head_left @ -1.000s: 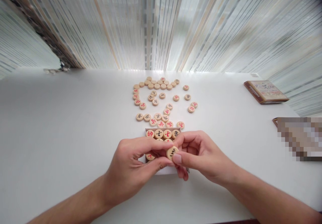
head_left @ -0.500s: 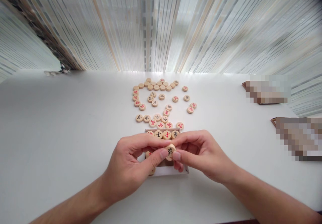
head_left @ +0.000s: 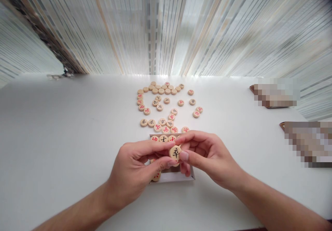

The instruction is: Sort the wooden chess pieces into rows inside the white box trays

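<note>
A round wooden chess piece [head_left: 175, 153] with a black character is pinched between the fingertips of my left hand [head_left: 135, 175] and my right hand [head_left: 207, 158], face up toward me. Both hands hover over a small shallow box [head_left: 178, 177] that holds a row of pieces [head_left: 163, 138] at its far end and another piece [head_left: 156, 176] near its left side. Much of the box is hidden under my fingers.
Several loose wooden pieces [head_left: 166, 106] with red or black characters lie scattered on the white table [head_left: 64, 137] beyond the box. Two blurred brown objects [head_left: 276, 92] [head_left: 308, 142] sit at the right edge. Striped curtains hang behind the table.
The piece has been turned between my fingers so its black character now faces me squarely. Both hands have risen slightly toward the far end of the box.
</note>
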Demonstrator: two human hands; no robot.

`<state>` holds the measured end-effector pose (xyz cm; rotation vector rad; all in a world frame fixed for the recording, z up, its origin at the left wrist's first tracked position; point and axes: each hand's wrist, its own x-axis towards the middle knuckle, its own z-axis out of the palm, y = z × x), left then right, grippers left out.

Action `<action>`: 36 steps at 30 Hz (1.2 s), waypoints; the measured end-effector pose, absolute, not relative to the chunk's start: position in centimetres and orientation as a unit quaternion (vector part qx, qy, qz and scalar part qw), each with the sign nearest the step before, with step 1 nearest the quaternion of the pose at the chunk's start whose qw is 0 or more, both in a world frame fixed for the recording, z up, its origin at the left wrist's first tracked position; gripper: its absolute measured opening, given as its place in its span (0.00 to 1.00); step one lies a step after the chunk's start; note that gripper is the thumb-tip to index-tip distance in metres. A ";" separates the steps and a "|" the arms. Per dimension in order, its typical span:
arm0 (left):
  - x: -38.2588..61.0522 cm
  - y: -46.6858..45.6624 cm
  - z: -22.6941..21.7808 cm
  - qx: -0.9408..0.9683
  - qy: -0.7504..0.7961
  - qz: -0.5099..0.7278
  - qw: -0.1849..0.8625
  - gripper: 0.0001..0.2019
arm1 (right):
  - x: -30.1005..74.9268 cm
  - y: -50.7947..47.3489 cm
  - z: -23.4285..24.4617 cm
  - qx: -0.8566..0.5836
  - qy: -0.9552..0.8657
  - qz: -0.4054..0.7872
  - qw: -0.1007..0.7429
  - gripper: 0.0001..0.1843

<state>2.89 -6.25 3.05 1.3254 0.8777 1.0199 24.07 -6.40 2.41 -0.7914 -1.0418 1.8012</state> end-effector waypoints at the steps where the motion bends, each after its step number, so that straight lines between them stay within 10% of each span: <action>1: 2.9 -6.3 3.1 0.562 0.382 0.437 0.589 0.17 | 24.1 -6.4 2.4 -0.319 -0.423 0.724 0.442 0.12; 17: 2.8 -6.5 2.6 0.607 0.398 0.471 0.501 0.18 | 24.1 -6.7 2.0 -0.332 -0.650 0.447 0.518 0.18; 36: 2.8 -6.3 2.9 0.608 0.405 0.493 0.472 0.15 | 23.9 -6.9 2.2 -0.383 -0.583 0.521 0.492 0.15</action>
